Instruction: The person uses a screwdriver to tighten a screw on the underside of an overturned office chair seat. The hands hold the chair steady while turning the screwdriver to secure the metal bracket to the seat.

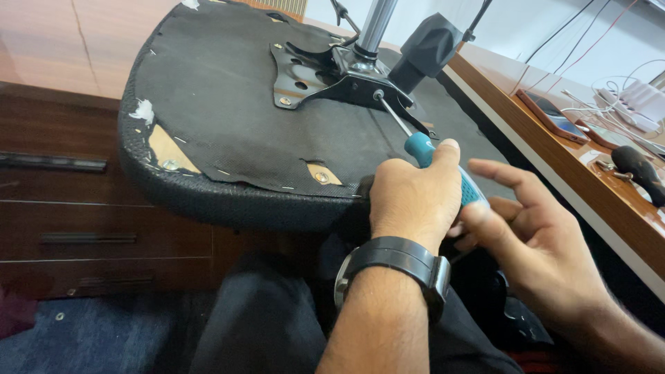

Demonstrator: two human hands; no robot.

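An upturned office chair seat [228,118], covered in black fabric, lies across my lap. A black metal mounting plate [325,73] with a chrome gas cylinder [374,28] is bolted to its underside. My left hand [412,201], with a black wristwatch on the wrist, grips the blue handle of a screwdriver [422,149]. The screwdriver's shaft runs up to a bolt at the plate's near edge. My right hand [526,228] touches the rear end of the handle with its fingers spread.
A dark wooden drawer unit [83,208] stands to the left on blue carpet. To the right runs a wooden desk [554,145] with a phone, a black tool handle [641,170] and white cables. A black lever [426,45] sticks out beside the cylinder.
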